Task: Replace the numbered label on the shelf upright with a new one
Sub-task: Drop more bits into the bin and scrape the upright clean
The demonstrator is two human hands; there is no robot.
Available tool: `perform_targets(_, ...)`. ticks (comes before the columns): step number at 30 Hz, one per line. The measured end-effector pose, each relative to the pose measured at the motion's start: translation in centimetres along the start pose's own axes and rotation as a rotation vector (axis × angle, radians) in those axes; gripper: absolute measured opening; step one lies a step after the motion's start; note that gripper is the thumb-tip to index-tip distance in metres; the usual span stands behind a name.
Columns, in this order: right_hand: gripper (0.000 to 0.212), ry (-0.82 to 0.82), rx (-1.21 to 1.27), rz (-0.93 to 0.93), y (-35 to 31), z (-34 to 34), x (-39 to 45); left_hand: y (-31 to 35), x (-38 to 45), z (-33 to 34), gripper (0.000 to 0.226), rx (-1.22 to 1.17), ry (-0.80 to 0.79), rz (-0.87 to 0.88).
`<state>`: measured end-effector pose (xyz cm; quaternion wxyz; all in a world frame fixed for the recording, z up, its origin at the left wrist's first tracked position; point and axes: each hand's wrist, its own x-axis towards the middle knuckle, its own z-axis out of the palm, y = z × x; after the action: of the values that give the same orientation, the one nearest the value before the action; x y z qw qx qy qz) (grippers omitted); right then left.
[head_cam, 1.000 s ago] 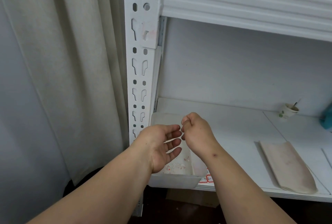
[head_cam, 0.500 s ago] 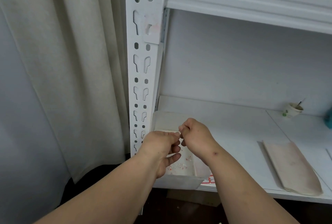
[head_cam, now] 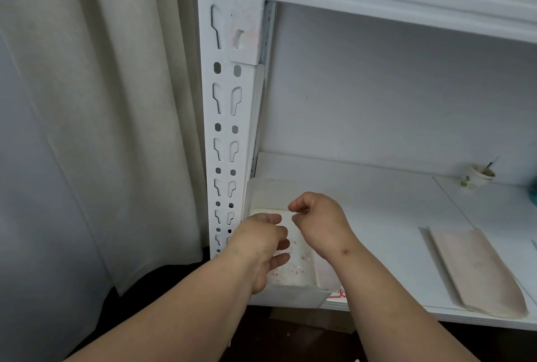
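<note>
Over a white plastic tray [head_cam: 263, 196] of paper scraps, both hands met: left hand [head_cam: 263, 241] loosely curled, right hand [head_cam: 318, 220] apparently pinching something tiny; white slotted shelf upright [head_cam: 225, 117] looked bare, no new label fitted.

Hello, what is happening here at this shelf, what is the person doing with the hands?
A person works with both bare hands over a white plastic tray at the left end of the shelf board, next to the slotted shelf upright. Small red and white scraps lie in the tray. The right hand and left hand are close together, fingers curled as if picking something tiny; what they pinch is too small to tell.
</note>
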<state>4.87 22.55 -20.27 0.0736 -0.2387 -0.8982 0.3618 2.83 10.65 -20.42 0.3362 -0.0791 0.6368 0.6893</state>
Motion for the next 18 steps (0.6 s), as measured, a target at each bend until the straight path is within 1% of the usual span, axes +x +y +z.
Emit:
perform_targets(2, 0.012, 0.041, 0.045, 0.011, 0.0, 0.1, 0.1, 0.0, -0.1, 0.1, 0.016, -0.011, -0.009, 0.0)
perform_targets(5, 0.011, 0.071, 0.048, 0.015, 0.0, 0.1, 0.0, -0.2, -0.1, 0.1, 0.008, -0.013, -0.02, -0.003)
perform_targets(7, 0.012, 0.08, 0.007, 0.007, -0.2, 0.2, -0.2, -0.1, -0.2, 0.2, 0.008, 0.008, -0.008, 0.006)
perform_targets(9, 0.007, 0.088, -0.06, -0.009, -0.4, 0.1, -0.3, 0.2, -0.4, 0.2, 0.002, 0.057, 0.005, 0.034)
perform_targets(11, 0.013, 0.105, -0.086, -0.026, -0.7, -0.1, -0.4, 0.5, -0.6, 0.1, 0.013, 0.102, 0.006, 0.053)
perform_targets(13, 0.016, 0.107, -0.069, -0.026, -1.2, -0.3, -0.6, 0.8, -1.1, -0.1, 0.009, 0.121, -0.019, 0.078)
perform_targets(15, 0.01, 0.12, -0.022, -0.009, -1.7, -0.5, -1.0, 1.1, -1.9, -0.2, 0.003, 0.124, -0.038, 0.129)
perform_targets(17, 0.015, 0.139, 0.03, 0.008, -2.2, -0.8, -1.3, 1.5, -2.6, -0.2, 0.007, 0.121, -0.042, 0.182)
perform_targets(18, 0.012, 0.146, 0.033, 0.009, -2.4, -1.1, -1.5, 1.8, -3.0, -0.2, 0.009, 0.12, -0.046, 0.203)
